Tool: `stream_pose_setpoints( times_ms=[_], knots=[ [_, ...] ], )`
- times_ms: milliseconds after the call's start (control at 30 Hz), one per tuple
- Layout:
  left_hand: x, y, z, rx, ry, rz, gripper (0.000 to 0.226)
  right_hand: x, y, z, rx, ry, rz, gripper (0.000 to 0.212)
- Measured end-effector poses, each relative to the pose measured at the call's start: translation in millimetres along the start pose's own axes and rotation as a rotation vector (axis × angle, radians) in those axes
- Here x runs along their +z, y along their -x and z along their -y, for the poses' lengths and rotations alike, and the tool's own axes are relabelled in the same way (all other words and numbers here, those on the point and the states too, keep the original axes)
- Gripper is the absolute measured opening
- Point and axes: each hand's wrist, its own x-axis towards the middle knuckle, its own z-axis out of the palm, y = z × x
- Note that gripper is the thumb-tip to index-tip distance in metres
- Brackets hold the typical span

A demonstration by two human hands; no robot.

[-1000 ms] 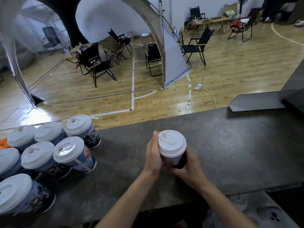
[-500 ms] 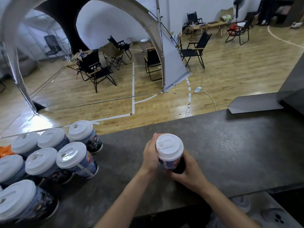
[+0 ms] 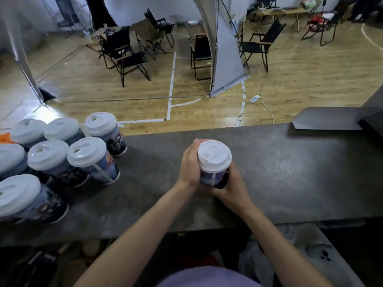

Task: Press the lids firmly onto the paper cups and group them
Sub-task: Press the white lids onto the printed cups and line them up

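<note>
At mid-tabletop [image 3: 279, 172] both hands — left hand [image 3: 189, 165], right hand [image 3: 233, 186] — clasp the lidded paper cup [image 3: 213, 162], seemingly seated — next it needs carrying to the grouped cups [image 3: 91, 156].

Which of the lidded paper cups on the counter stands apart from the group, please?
The paper cup in the middle of the counter, gripped by the left hand and right hand; the other cups stand clustered at its left end.

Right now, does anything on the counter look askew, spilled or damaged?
Nothing stands out. The paper cup between the left hand and right hand is upright, its lid level; the grouped cups at the left are upright and lidded, and the counter shows no spill.
</note>
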Motion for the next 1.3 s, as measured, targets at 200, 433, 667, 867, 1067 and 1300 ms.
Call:
stream_pose_setpoints(
  times_ms=[200, 433, 667, 867, 1067, 1300],
  knots=[
    [-9.9, -20.3, -7.7, -0.083, -0.110, 0.207, 0.049, -1.2, -1.7, -4.4, -0.037, 0.006, 0.065, 0.081],
    [-6.6, -11.5, 2.7, -0.021, -0.110, 0.015, 0.040, 2.8, -3.9, -14.4, -0.033, -0.021, 0.011, 0.080],
    [-7.5, -14.8, -10.5, -0.009, -0.121, 0.162, 0.047, -0.7, 0.7, -1.6, -0.055, 0.018, 0.045, 0.072],
    [-4.7, -12.1, -8.6, -0.029, -0.118, 0.127, 0.048, -2.2, -0.2, 3.2, -0.039, -0.018, 0.010, 0.081],
    [-5.3, -12.4, -9.9, 0.016, -0.129, 0.160, 0.045, -1.0, -1.2, -0.5, -0.041, -0.005, 0.051, 0.084],
    [-3.5, -20.7, -6.3, 0.043, -0.086, 0.247, 0.046, -8.1, -4.1, -2.0, 0.009, -0.069, 0.088, 0.077]
  ],
)
